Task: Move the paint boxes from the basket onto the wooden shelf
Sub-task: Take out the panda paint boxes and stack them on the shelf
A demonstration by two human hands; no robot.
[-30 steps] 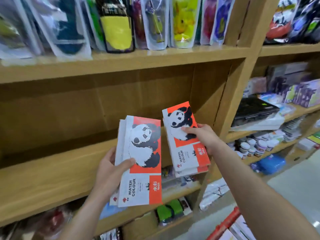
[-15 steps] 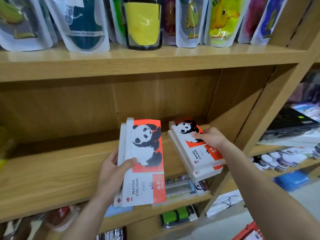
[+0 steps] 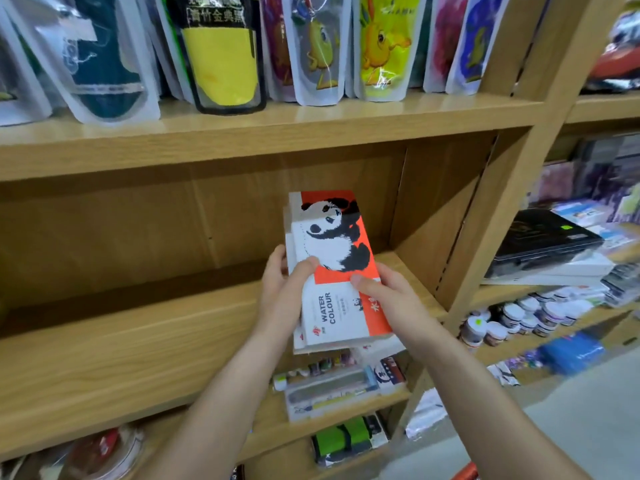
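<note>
Two bare forearms reach up from the bottom edge and meet at a stack of paint boxes (image 3: 337, 258). The left hand (image 3: 282, 292) grips the stack's left long side, thumb curled over the top cover and fingers wrapped behind. The right hand (image 3: 394, 303) grips the right long side the same way, its thumb lying across the orange band of the cover. Several boxes are pressed together in the stack; the top one shows a black and white panda on orange, with "WATER COLOUR" printed on the white near end.

The stack sits at the front edge of the wooden shelf (image 3: 138, 348), toward its right end. Its near end overhangs that edge and its far end points in toward the back right corner. Whether the bottom box touches the board is hidden by the hands.

Below the overhanging end, on the lower shelf (image 3: 263, 427), lie clear packs of pens (image 3: 332, 386), with a green and black item (image 3: 346, 441) below them.

A slanting wooden upright (image 3: 502, 202) closes the shelf at its right edge. Beyond it, the next bay holds small white-lidded jars (image 3: 512, 317), a blue pack (image 3: 571, 351) and a black case (image 3: 540, 237).

Farthest up, the upper shelf board (image 3: 277, 133) carries a row of standing plastic pouches (image 3: 221, 53), one yellow with a black rim, along its front edge.
</note>
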